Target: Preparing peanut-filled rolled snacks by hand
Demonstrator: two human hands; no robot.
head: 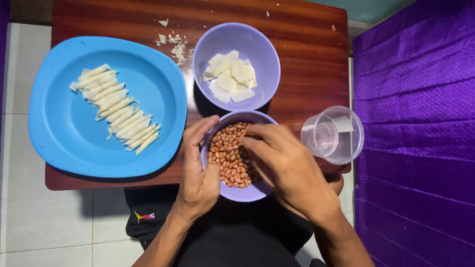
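Blue plate (64, 133) of rolled white wrappers (116, 109) to the left, a lilac bowl of white squares (236, 66) behind, a clear cup (332, 134) off right — nothing blocks the peanut bowl (240, 193) at the table's near edge. Left hand (199, 170) cups its rim, fingers curled; right hand (284, 163) dips in — fingertips among the peanuts (228, 155), grip unclear.

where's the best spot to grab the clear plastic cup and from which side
Grip the clear plastic cup around its side wall, coming from the right, probably with the right hand. It sits at the table edge, open mouth up, with free space on that side; the peanut bowl crowds its left.
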